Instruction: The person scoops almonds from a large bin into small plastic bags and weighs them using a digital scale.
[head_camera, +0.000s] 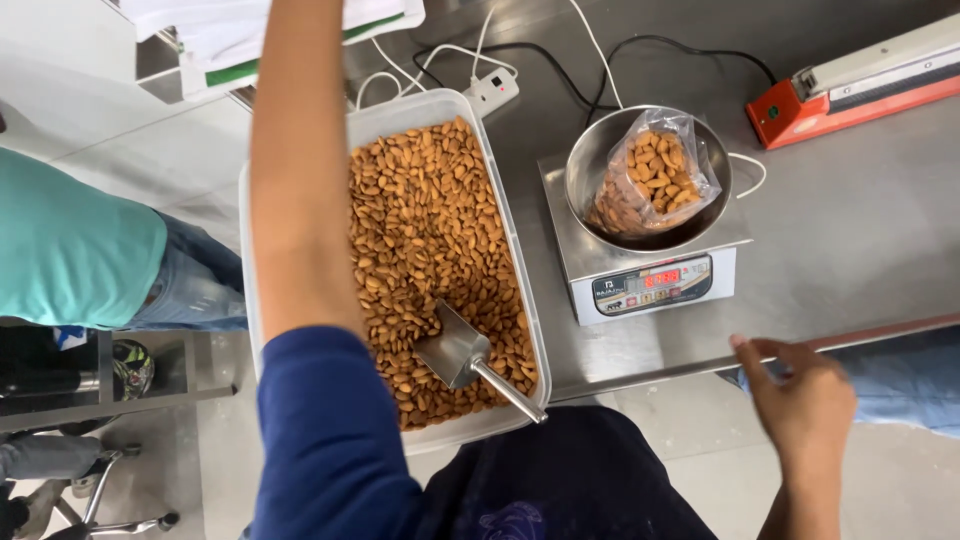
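Our right hand (800, 400) rests open-fingered, empty, on the worktop (850, 230) edge at lower right; our left arm (300, 170) runs out the top, fingers unseen, above the almond tub (440, 260).

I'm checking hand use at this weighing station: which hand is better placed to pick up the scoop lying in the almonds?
Probably the right hand. It hangs free by the table edge, near the scoop handle, which points toward it. The left arm stretches up past the almond tub, its hand out of view.

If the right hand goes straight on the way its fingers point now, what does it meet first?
The right hand points up-left across the steel table edge. Going on, it would probably first meet the front of the scale, though depth is unclear.
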